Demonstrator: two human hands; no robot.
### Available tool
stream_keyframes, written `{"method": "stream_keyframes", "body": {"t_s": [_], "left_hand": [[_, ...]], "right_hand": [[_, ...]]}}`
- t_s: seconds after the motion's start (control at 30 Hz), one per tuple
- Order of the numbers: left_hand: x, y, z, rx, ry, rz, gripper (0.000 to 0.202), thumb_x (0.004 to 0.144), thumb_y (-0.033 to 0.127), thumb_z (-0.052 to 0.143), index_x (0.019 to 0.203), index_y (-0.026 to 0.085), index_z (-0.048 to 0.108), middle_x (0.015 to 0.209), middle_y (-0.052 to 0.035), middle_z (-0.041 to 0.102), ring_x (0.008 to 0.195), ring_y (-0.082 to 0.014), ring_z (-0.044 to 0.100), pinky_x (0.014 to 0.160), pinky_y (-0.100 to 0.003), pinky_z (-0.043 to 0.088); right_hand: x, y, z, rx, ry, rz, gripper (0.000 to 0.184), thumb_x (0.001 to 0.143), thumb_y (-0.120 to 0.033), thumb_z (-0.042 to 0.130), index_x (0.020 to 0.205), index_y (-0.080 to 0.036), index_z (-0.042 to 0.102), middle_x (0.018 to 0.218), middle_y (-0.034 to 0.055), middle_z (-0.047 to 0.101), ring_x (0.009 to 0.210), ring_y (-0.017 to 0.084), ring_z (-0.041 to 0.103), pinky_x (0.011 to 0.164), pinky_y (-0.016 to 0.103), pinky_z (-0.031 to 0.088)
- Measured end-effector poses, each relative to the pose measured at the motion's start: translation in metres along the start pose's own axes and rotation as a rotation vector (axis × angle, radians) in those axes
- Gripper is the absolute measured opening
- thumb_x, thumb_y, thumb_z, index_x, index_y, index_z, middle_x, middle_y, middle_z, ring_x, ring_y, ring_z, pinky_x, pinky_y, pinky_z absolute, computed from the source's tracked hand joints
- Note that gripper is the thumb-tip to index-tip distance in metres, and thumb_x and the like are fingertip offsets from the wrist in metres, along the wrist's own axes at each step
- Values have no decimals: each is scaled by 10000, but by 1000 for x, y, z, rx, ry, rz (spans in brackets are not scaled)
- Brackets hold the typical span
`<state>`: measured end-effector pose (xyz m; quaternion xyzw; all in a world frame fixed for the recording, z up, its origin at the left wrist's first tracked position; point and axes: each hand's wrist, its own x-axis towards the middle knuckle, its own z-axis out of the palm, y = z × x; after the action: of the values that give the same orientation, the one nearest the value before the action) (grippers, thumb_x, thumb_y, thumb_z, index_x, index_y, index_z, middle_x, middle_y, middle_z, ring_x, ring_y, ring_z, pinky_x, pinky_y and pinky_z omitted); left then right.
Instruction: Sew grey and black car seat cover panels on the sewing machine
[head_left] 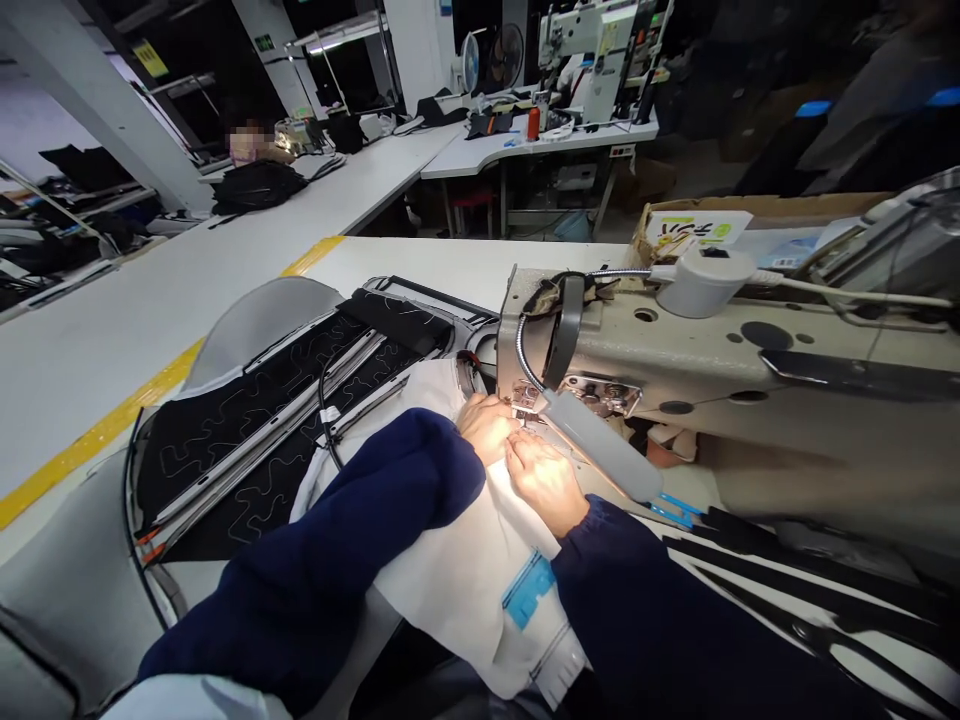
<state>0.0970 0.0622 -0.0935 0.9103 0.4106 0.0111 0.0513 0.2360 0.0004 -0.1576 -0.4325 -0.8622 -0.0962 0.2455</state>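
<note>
Both my hands rest on a white fabric piece (465,570) right at the needle area (525,405) of a beige sewing machine (720,370). My left hand (486,428) lies on the cloth with its fingers curled toward the presser foot. My right hand (544,480) lies just beside it, fingers pressed down on the cloth under the machine's grey lamp bar (600,445). Dark blue sleeves cover both arms. The fingertips are partly hidden by the foot and the bright light.
Black quilted panels with grey trim (262,420) lie to the left on the white table (75,350) with a yellow stripe. A cardboard box (697,225) stands behind the machine. Another sewing station (592,60) and a seated person (251,140) are farther back.
</note>
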Motion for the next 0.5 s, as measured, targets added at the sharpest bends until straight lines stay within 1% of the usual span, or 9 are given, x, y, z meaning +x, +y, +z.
{"method": "stream_keyframes", "body": {"t_s": [0.07,0.13,0.17,0.23,0.3,0.33,0.37,0.43,0.5], "left_hand": [[-12,-1,-8,70,32,67,247,839,122,447,916,169,676,981,-70,633,992,-228,528,922,-383,379],[-27,-8,-23,165,126,71,257,886,199,445,1032,187,656,1154,-84,589,1084,-251,493,999,-428,343],[-35,-15,-32,211,187,8,281,892,257,469,1120,208,626,1268,-94,526,1153,-281,456,1024,-470,320],[-49,-33,-49,244,235,-244,480,853,359,548,1320,262,492,1392,-129,394,1218,-350,404,989,-534,346],[-58,-54,-59,160,117,-496,675,830,364,556,1452,296,300,1317,-166,426,1111,-355,497,869,-494,442],[-61,-64,-62,91,33,-565,709,834,315,529,1478,296,233,1227,-159,482,1026,-326,550,820,-448,468],[-64,-72,-64,23,-36,-592,721,833,247,498,1489,286,201,1131,-136,530,958,-292,581,798,-403,476],[-66,-82,-65,-67,-78,-567,705,803,118,451,1469,267,272,987,-85,583,904,-243,599,819,-343,466],[-69,-83,-67,-101,-27,-540,627,793,76,432,1395,253,413,924,-57,602,887,-211,599,839,-306,455]], "right_hand": [[-6,1,-7,-14,6,-22,391,887,-6,349,1208,-38,569,1229,197,593,1184,280,526,1003,446,435],[-16,-1,-21,32,19,-19,374,908,-33,345,1216,-51,558,1294,190,552,1236,281,483,1010,445,423],[-22,-5,-31,83,33,7,353,920,-57,351,1202,-72,563,1297,181,552,1240,282,476,999,448,425],[-38,-22,-53,219,72,116,278,933,-116,389,1125,-129,589,1212,153,601,1167,275,522,936,442,447],[-56,-52,-74,401,82,266,197,934,-161,417,970,-175,610,1020,111,646,976,235,591,830,394,473],[-63,-70,-81,530,61,324,204,939,-175,407,886,-186,604,932,92,640,882,208,600,781,361,479],[-69,-90,-85,692,-6,365,237,949,-193,384,849,-195,599,905,81,632,844,188,600,762,334,484],[-76,-130,-84,1037,-185,442,262,960,-278,369,983,-208,620,970,82,639,846,178,609,766,309,498],[-74,-164,-74,1353,-372,599,373,947,-395,397,1246,-228,545,1151,99,607,883,184,612,751,302,515]]}}
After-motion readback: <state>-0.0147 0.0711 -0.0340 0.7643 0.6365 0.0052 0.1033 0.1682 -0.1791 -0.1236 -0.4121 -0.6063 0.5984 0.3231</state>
